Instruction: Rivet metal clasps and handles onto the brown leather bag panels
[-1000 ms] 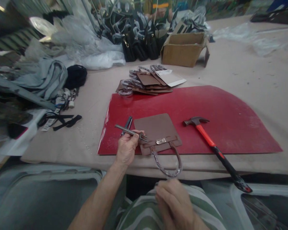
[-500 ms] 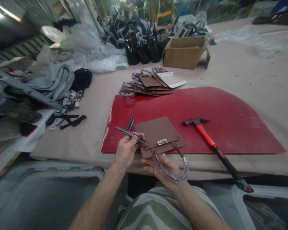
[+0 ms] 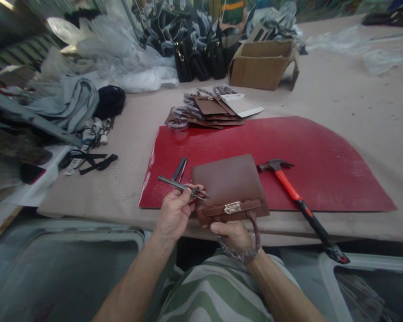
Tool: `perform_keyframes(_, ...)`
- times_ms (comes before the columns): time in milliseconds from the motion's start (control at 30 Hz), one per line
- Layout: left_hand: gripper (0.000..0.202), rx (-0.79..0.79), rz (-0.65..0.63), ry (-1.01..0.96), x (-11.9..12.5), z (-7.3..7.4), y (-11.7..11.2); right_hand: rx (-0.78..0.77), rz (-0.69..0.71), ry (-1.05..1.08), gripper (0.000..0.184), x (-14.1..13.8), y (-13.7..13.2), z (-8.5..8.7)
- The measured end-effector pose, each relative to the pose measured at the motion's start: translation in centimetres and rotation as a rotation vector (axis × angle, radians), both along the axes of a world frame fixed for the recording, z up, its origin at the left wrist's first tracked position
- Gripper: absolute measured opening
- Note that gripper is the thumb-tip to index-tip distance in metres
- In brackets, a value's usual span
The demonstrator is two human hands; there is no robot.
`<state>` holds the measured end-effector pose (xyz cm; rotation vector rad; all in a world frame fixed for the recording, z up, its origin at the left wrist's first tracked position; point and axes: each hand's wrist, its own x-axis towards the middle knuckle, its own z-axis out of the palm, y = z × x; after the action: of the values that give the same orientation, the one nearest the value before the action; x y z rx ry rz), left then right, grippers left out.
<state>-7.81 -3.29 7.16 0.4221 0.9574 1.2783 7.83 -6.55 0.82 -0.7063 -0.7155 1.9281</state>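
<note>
From the head camera, the person's left hand [image 3: 174, 213] is closed around a thin metal tool [image 3: 180, 185]. The thumb and the fingers pinch it near its middle. One long end points away to the left of the hand, and the short pointed end reaches to the right, where it touches or nearly touches the left edge of the brown bag panel [image 3: 229, 182]; I cannot tell which.

The right hand [image 3: 233, 233] is just beside the left one, on its right side. It grips the near edge of the brown bag panel from below, with the thumb on top. The panel is lifted and tilted toward the person, above the near edge of the red mat [image 3: 322, 156]. A silver clasp [image 3: 233, 207] sits on the strap of the panel, directly above the right thumb. The curved handle [image 3: 256, 230], partly wrapped in clear plastic, hangs down and goes around the right wrist.

To the right of the right hand, a hammer [image 3: 293, 194] with a red and black handle lies on the mat, its end past the table edge. Beyond the left hand, a second dark metal tool [image 3: 180, 168] lies on the mat. Farther away from both hands are a stack of brown panels [image 3: 211, 111] and a cardboard box [image 3: 261, 67].
</note>
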Motion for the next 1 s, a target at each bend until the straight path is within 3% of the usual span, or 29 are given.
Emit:
perform_keyframes(300, 0.026, -0.071, -0.025, -0.044, -0.4, 0.1, -0.8, 0.026, 0.024, -0.047, 0.052, 0.5, -0.1, -0.5)
perform_keyframes(467, 0.031, -0.019, 0.022, 0.059, -0.2, 0.3, -1.1, 0.001, 0.044, -0.042, 0.043, 0.4, -0.2, 0.0)
perform_keyframes(667, 0.026, 0.189, 0.074, 0.349, -0.9, 0.0, -1.3, -0.015, 0.032, -0.035, 0.032, 1.1, -0.2, 0.2)
perform_keyframes(867, 0.011, 0.500, -0.037, 0.809, -1.4, 0.7, -2.2, -0.007, 0.052, -0.003, 0.044, 0.8, -0.1, 0.1)
perform_keyframes(1000, 0.011, 0.595, -0.119, 0.906, -1.3, 1.1, -2.5, -0.001, 0.039, 0.008, 0.043, 0.8, -0.2, 0.2)
